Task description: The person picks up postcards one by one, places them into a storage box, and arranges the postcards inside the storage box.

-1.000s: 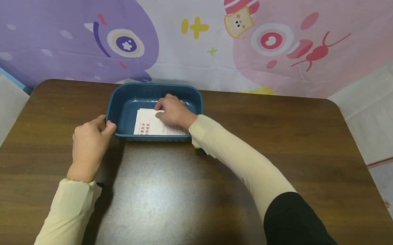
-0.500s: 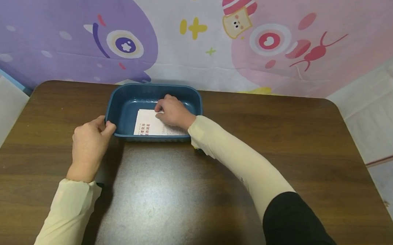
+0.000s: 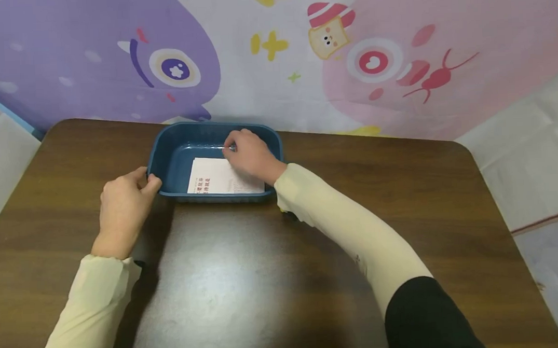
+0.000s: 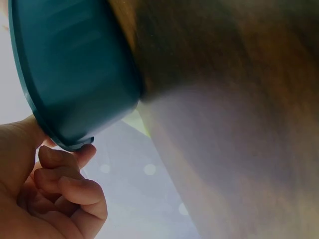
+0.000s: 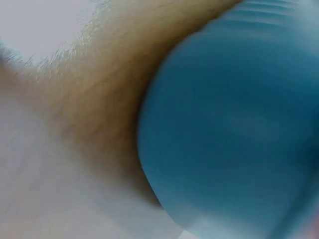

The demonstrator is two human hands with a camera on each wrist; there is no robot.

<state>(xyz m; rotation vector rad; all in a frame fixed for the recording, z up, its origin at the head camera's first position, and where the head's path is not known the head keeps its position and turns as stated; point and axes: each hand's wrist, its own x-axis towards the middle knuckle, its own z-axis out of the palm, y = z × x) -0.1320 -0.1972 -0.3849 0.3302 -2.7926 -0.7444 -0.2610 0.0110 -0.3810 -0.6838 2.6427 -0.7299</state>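
Observation:
A dark blue plastic basin point(image 3: 168, 160) stands at the back of the table. White printed paper cards point(image 3: 209, 172) with red characters lie inside it, slightly offset from each other. My left hand point(image 3: 123, 209) pinches the basin's left rim between thumb and fingers. The left wrist view shows that hand point(image 4: 55, 184) at the rim corner of the basin point(image 4: 75, 64), its other fingers curled. Over the right part of the cards is my right hand point(image 3: 252, 154), fingers bent, with nothing visible held between them. In the right wrist view only the basin's outer wall point(image 5: 224, 129) shows; the hand is hidden.
The basin rests on a brown wooden table point(image 3: 209, 281) near its back edge. Directly behind hangs a cartoon-printed cloth point(image 3: 265, 81) in purple, white and pink. White cloth point(image 3: 531, 158) hangs at the right side.
My right hand has risen a little and come away from the top card's edge, its fingers moving toward the basin's back. The left hand keeps its grip. The head view has shifted slightly.

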